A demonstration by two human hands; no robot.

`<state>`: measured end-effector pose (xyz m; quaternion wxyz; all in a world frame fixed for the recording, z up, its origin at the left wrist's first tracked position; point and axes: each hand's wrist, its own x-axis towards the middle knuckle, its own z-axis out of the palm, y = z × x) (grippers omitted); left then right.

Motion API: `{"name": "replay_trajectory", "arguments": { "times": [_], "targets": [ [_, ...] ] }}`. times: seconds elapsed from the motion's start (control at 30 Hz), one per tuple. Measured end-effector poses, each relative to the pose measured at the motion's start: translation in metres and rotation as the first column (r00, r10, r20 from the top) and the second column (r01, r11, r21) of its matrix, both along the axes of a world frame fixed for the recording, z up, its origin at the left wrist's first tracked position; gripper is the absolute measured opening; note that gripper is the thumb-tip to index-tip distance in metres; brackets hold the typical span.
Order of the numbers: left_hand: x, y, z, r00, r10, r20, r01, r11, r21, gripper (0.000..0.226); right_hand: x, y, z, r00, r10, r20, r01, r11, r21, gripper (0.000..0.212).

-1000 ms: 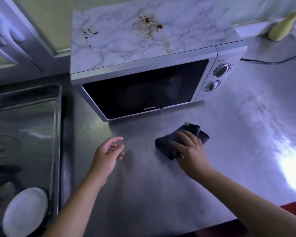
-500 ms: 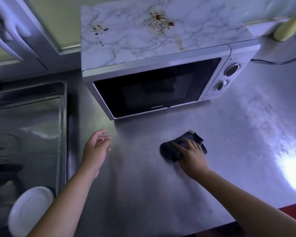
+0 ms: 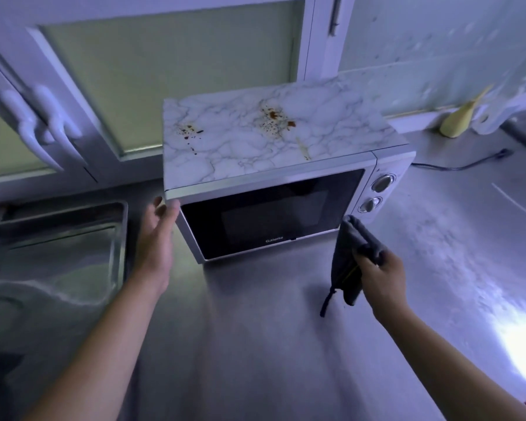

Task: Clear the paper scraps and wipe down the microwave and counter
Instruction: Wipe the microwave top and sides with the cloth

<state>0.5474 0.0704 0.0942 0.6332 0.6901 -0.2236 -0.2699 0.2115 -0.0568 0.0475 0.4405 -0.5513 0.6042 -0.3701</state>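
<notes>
Lifted off the bench (image 3: 255, 344) since a second ago, the dark cloth (image 3: 348, 262) now hangs from the right hand (image 3: 383, 275), and the left hand (image 3: 157, 241) has gone up to the microwave (image 3: 271, 214).

Right hand's fingers are clamped on the cloth's upper part, in the air in front of the microwave's lower right corner, below the two dials (image 3: 377, 192); the cloth's tail droops toward the bench without clearly touching it. Left hand is open, fingers spread, its fingertips at the front left top corner of the microwave, holding nothing. Brown stains (image 3: 275, 118) spot the marble-patterned top of the microwave in two patches. A steel sink (image 3: 120, 238) lies left of the microwave, beyond the left hand.
</notes>
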Motion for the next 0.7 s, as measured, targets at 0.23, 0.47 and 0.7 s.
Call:
{"name": "replay_trajectory", "arguments": {
  "times": [0.23, 0.47, 0.7],
  "targets": [
    [0.011, -0.032, 0.023, 0.997, 0.073, 0.023, -0.074, 0.995, 0.06, 0.061, 0.022, -0.038, 0.072, 0.993, -0.02, 0.114, 0.05, 0.963, -0.266, 0.026],
    [0.005, -0.041, 0.024, 0.989, 0.091, 0.113, -0.096, 0.995, 0.037, 0.026, 0.028, -0.09, 0.087, 0.984, -0.165, 0.071, 0.179, 0.942, -0.283, 0.028],
    [0.01, -0.031, 0.022, 0.999, 0.028, 0.024, -0.029, 0.999, 0.043, 0.048, 0.036, -0.111, 0.089, 0.895, -0.323, 0.308, 0.415, 0.856, -0.307, 0.04]
  ]
}}
